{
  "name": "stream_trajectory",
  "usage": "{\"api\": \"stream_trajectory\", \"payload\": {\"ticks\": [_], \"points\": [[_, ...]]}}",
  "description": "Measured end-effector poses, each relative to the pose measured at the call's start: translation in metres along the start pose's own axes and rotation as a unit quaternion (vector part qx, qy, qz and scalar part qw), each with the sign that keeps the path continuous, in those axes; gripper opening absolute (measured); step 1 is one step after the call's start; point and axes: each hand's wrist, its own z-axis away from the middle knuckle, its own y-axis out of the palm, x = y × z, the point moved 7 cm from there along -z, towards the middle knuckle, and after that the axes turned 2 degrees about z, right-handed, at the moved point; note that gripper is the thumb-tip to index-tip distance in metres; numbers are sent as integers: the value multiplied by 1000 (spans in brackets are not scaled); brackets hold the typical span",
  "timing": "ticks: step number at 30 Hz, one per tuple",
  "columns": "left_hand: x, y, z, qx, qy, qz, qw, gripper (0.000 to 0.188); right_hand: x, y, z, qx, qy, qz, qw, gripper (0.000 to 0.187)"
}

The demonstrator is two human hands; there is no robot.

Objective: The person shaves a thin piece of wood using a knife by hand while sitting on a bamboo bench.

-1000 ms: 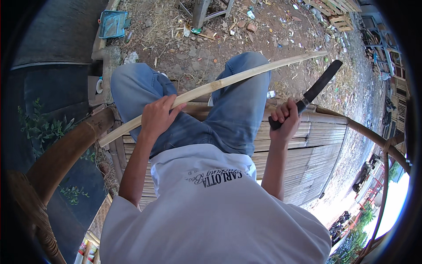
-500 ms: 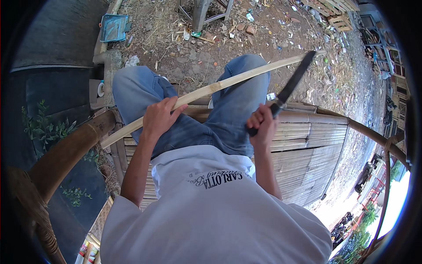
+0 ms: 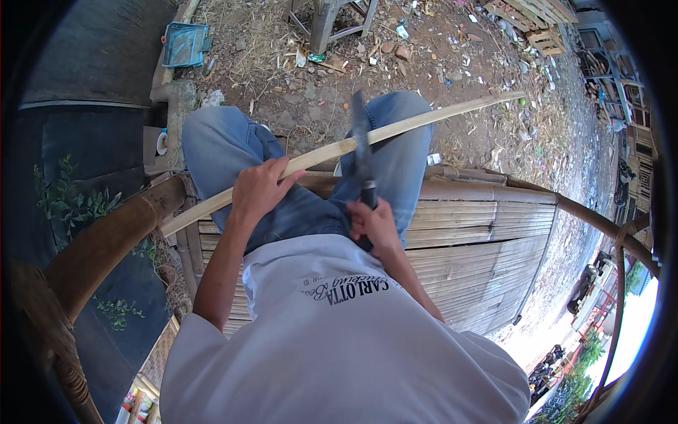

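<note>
A long pale bamboo strip (image 3: 445,113) lies slantwise across my thighs, its far end up to the right over the ground. My left hand (image 3: 260,189) grips it near my left thigh, fingers bent over its upper face. In my right hand (image 3: 376,225) is the black handle of a large dark-bladed knife (image 3: 361,134). The blade, blurred by motion, points away from me and crosses the strip near a joint in it. Whether the edge touches the strip I cannot tell.
I sit on a slatted bamboo bench (image 3: 487,233) with a rounded bamboo rail (image 3: 106,247) at the left. A stool (image 3: 326,25) stands ahead on littered dirt. A blue plastic container (image 3: 185,45) lies at the far left; wooden crates (image 3: 544,39) sit at the far right.
My right hand has swung the knife leftward, from near the strip's far end to close to its middle. My left hand and the strip have hardly moved.
</note>
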Motion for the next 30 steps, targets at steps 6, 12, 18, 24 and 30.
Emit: {"api": "stream_trajectory", "payload": {"ticks": [6, 12, 18, 24, 30], "points": [[7, 1, 4, -3, -12, -2, 1000, 45, 35, -14, -9, 101, 95, 65, 988, 18], [-1, 2, -3, 1, -8, 7, 1000, 44, 24, -8, -17, 1, -50, -36, 998, 18], [0, 5, 5, 18, -6, 9, 1000, 44, -27, -5, 8, 110, 215, 137, 961, 18], [-1, 2, 1, -7, -8, 17, 1000, 43, 54, -26, -16, 23, -57, -42, 997, 13], [-3, 3, -6, 5, -10, 8, 1000, 45, -43, 1, 27, 174, 296, 177, 923, 20]]}}
